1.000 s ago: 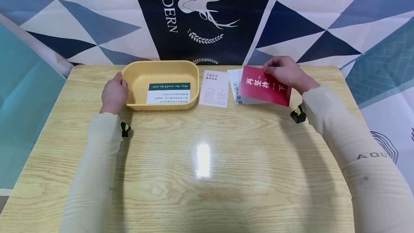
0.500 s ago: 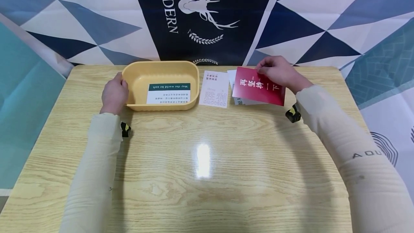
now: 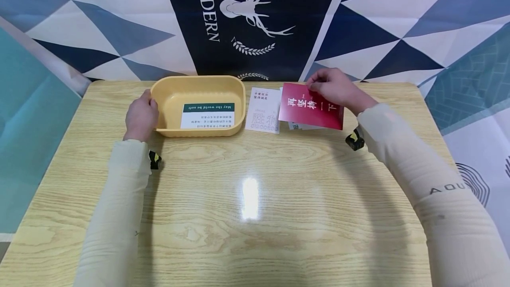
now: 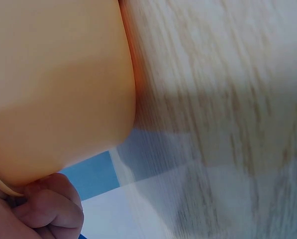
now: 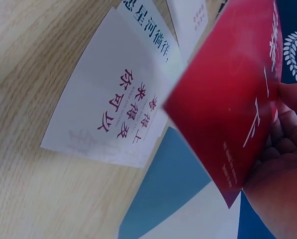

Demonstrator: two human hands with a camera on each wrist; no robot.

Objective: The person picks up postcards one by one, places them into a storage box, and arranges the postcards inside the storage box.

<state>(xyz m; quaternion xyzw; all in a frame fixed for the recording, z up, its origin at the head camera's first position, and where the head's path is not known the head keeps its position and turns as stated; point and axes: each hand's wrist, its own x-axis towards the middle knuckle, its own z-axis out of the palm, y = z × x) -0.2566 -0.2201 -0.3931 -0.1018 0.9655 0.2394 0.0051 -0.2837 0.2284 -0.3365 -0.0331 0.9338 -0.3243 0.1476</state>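
My right hand [image 3: 332, 87] pinches a red card [image 3: 311, 107] with white characters by its far edge. In the right wrist view the card is tilted up off the table, above a white card [image 5: 108, 99] and a pale card [image 5: 155, 37] that overlap. At the left end of a yellow plastic basket [image 3: 195, 133], my left hand [image 3: 141, 116] grips the rim, and the left wrist view shows its fingers curled at that edge. Inside the basket lies a white card with a green band [image 3: 208, 115]. A pale pink card [image 3: 263, 110] lies just right of the basket.
The wooden table [image 3: 199, 198] reaches from the near side to a wall covering [image 3: 263, 25] with a deer print and triangles. Basket and cards stand along its far edge, close to that wall.
My right hand has moved left with the red card, which now covers more of the cards beneath it. The left hand and the basket have stayed in place.
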